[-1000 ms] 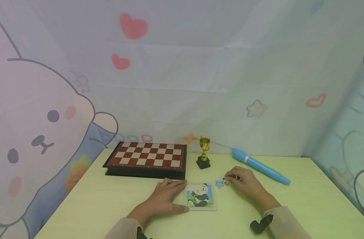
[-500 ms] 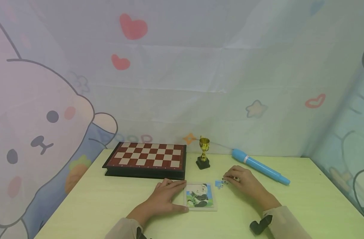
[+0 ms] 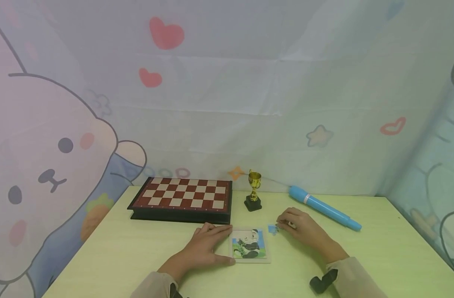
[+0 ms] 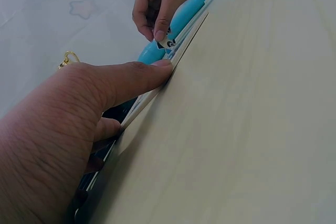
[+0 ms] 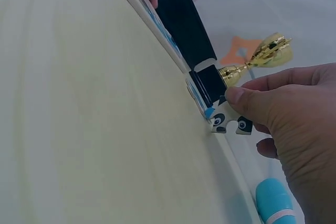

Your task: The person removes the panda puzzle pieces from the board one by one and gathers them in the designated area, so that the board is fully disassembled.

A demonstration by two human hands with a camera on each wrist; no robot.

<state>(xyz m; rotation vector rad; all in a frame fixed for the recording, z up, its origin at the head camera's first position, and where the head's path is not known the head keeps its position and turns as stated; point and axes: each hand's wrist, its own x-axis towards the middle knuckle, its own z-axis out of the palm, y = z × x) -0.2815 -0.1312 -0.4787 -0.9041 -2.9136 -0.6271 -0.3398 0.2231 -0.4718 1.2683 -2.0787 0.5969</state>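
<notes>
With the right hand (image 3: pixel 301 225) we are pinching a puzzle piece (image 5: pixel 227 118) between thumb and fingertip; it is showing two black-ringed panda eyes on white. We are keeping the thumb and forefinger of the left hand (image 3: pixel 206 246) wide apart, touching the near and far left corners of a puzzle tray (image 3: pixel 251 260). The tray is lying flat, showing a panda picture (image 3: pixel 251 246). A blue piece (image 3: pixel 272 229) is lying in the gap between the tray and our right fingers. Past our left hand, a chequered red-and-cream board (image 3: pixel 183 194) is sitting on its black case; to its right, a gold trophy (image 3: pixel 254 192) is standing upright behind the tray. Beyond our right hand, a big blue pen (image 3: pixel 325 209) is lying aslant, its cap end towards the back. Underneath, we are seeing a pale yellow table (image 3: pixel 137 248) with a faint grain. Around it a cloth backdrop (image 3: pixel 227 91) is hanging, slightly creased, showing hearts, a star and, on the left, a large cartoon animal.
</notes>
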